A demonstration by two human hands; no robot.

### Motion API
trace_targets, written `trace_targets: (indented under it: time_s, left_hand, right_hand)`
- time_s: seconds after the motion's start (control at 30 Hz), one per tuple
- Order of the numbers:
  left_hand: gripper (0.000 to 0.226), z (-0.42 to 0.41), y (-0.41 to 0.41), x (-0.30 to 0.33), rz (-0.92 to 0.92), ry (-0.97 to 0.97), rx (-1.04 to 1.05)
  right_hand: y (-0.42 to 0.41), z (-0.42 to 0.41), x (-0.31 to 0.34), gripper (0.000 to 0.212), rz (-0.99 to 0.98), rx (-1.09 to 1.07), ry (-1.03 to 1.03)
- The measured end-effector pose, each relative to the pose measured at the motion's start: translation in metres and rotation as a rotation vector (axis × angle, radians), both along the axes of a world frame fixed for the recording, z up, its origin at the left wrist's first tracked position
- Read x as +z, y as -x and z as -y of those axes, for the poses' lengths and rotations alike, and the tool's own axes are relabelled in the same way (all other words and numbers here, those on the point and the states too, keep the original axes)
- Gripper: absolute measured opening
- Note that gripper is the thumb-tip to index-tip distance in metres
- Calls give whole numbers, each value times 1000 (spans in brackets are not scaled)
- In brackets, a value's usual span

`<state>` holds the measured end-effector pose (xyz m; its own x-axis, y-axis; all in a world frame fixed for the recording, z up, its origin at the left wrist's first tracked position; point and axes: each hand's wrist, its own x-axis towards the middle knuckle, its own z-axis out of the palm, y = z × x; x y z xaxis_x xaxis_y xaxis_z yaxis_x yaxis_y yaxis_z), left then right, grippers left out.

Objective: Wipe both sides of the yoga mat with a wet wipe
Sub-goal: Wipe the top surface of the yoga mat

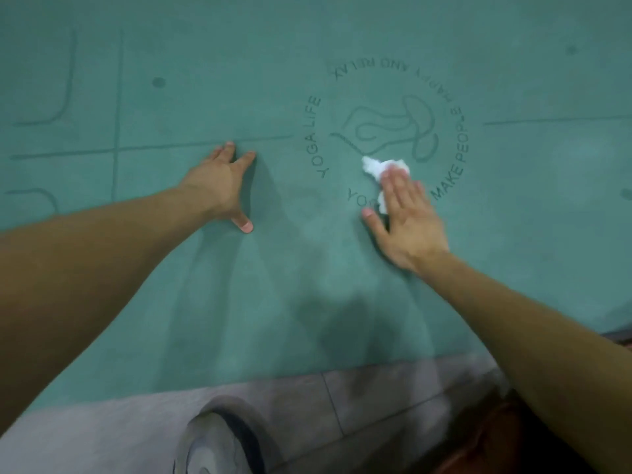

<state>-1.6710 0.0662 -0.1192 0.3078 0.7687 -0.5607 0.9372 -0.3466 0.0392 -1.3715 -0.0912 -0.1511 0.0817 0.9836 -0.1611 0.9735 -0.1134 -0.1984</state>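
- Yoga mat [342,39] flat on floor [359,395], printed side up, long axis left-right.
- Left hand [219,186] splayed, flat, bracing mat, holding nothing.
- Right hand [408,220] flat, fingers straight, pressing wet wipe [379,169] onto logo; unwiped mat lies beyond.

On the yoga mat [307,46] we log one ring of printed capitals around a line-drawn emblem. Left arc: "YOGA LIFE". Right arc: "MAKE PEOPLE", followed by "HAPPY AND RELAX" across the top, upside down and blurred, so we read it with less certainty. Bottom arc: "YO", the remainder covered by the right hand [407,220] and wet wipe [379,165]. We find no other legible text.
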Motion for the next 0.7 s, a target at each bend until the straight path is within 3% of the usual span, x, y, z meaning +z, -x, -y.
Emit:
trace_targets:
  time_s: [0.07,0.13,0.17,0.27,0.33,0.4,0.5,0.57,0.63,0.7]
  left_hand:
    - [164,1,-1,2,-4,-8,5]
    - [164,1,-3,4,-24,-24,2]
    - [163,1,-4,5,-37,-36,-2]
    - [160,2,-6,11,-69,-64,-27]
    - [160,4,-7,15,-78,-66,-38]
    - [159,5,-9,19,-70,-66,-43]
    - [158,5,-9,22,-71,-79,-37]
    - [158,6,-10,22,-83,-85,-37]
    - [159,6,-11,22,-90,-97,-45]
    - [157,6,-9,21,-76,-118,-57]
  right_hand:
    - [-30,-20,3,99,47,-295,65]
    - [13,-15,0,102,8,-316,10]
    - [51,-3,-3,98,-26,-173,-28]
    - [143,43,-10,91,-226,521,19]
    - [132,35,-12,81,-175,801,6]
    - [82,-2,-14,75,-100,711,-27]
    - [-4,-59,-4,81,53,10,20]
    - [-19,-74,0,93,24,-310,56]
    - [31,-62,-4,96,25,-235,11]
    - [91,-32,-6,95,-98,220,8]
